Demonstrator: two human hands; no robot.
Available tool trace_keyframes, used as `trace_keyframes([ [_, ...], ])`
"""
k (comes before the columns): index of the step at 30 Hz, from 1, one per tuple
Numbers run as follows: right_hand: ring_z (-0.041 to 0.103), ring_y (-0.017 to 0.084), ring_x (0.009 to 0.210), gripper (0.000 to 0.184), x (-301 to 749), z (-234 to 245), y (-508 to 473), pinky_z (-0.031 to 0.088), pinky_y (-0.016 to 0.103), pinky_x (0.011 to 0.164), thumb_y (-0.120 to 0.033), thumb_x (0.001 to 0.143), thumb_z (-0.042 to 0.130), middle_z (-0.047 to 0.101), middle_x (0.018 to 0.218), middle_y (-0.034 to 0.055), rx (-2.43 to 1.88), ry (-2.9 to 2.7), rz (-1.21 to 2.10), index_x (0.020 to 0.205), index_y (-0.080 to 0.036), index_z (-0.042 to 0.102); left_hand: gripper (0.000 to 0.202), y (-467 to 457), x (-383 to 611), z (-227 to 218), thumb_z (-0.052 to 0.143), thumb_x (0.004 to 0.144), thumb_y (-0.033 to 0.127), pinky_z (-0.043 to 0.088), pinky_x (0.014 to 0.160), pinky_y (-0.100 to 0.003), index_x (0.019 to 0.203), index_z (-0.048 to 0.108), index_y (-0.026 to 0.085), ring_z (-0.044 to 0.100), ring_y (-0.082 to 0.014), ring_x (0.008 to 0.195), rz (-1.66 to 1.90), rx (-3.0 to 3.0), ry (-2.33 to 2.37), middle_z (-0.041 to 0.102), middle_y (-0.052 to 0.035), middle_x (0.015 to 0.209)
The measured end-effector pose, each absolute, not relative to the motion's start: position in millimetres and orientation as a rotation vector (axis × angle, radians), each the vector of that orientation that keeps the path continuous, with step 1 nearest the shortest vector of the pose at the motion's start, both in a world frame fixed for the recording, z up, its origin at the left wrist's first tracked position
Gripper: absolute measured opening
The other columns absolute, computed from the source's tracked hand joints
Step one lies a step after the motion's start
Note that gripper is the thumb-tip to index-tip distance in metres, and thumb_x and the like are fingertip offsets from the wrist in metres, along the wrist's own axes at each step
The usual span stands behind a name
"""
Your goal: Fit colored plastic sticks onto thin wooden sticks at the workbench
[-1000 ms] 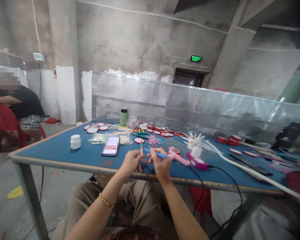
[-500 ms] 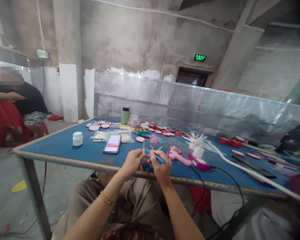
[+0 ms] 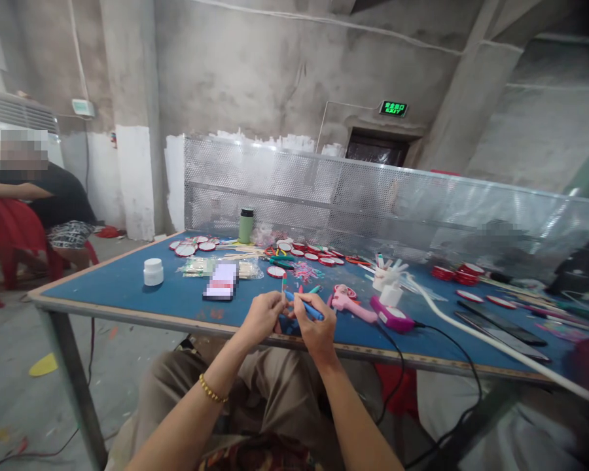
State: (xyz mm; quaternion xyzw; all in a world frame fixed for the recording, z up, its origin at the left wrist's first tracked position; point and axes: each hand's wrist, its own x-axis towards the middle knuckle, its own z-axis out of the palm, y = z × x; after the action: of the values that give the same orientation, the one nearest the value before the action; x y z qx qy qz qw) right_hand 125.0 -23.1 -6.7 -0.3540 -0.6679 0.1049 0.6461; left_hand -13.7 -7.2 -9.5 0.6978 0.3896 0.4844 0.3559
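Observation:
At the table's near edge, my left hand (image 3: 264, 315) is closed, its fingertips pinching a small upright stick (image 3: 284, 282) with a red and green end. Close beside it, my right hand (image 3: 318, 330) grips a blue marker pen (image 3: 311, 310) like a writing tool. The pen points left at the stick; whether its tip touches the stick is too small to tell. Just beyond my hands lie a red pen and a green pen (image 3: 315, 290). A pink handled tool (image 3: 353, 307) rests right of my right hand.
A phone (image 3: 220, 282) and a white jar (image 3: 153, 272) stand to the left. Red-rimmed discs (image 3: 275, 272) and a green bottle (image 3: 246, 226) are farther back. Rightward are a purple corded device (image 3: 391, 317), a cup of pens (image 3: 383, 277) and a white hose (image 3: 476, 332). A person (image 3: 61, 190) sits far left.
The camera view has shifted very slightly. Both hands keep the same hold on the stick and the pen, with barely any visible movement.

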Motion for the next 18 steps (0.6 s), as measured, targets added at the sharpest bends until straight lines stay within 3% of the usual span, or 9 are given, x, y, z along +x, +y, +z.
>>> trace_keyframes([
  [4, 0.067, 0.015, 0.057, 0.014, 125.6, -7.5, -22.6, 0.057, 0.027, 0.060, -0.033, 0.089, 0.059, 0.070, 0.075, 0.0008, -0.797, -1.536, 0.232, 0.087, -0.022, 0.067, 0.034, -7.9, -13.1, -8.8, 0.043, 0.089, 0.044, 0.035, 0.040, -0.021, 0.076, 0.058, 0.017, 0.057, -0.0117, 0.040, 1.241, 1.776, 1.014, 0.067, -0.0022, 0.070],
  [9, 0.067, 0.015, 0.057, 0.013, 125.6, -6.4, -23.5, 0.056, 0.026, 0.060, -0.031, 0.089, 0.059, 0.070, 0.074, 0.0002, -0.793, -1.539, 0.222, 0.087, -0.021, 0.067, 0.034, -7.6, -13.3, -8.2, 0.044, 0.089, 0.044, 0.034, 0.041, -0.020, 0.070, 0.054, 0.017, 0.055, -0.0111, 0.038, 1.256, 1.804, 0.992, 0.059, 0.0012, 0.055],
  [18, 0.067, 0.014, 0.056, 0.012, 125.7, -6.3, -23.9, 0.055, 0.025, 0.059, -0.029, 0.090, 0.059, 0.069, 0.073, -0.0003, -0.789, -1.540, 0.226, 0.086, -0.021, 0.067, 0.033, -12.5, -12.9, -3.5, 0.044, 0.089, 0.043, 0.035, 0.039, -0.021, 0.071, 0.055, 0.017, 0.056, -0.0122, 0.038, 1.238, 1.781, 1.001, 0.064, -0.0012, 0.062],
])
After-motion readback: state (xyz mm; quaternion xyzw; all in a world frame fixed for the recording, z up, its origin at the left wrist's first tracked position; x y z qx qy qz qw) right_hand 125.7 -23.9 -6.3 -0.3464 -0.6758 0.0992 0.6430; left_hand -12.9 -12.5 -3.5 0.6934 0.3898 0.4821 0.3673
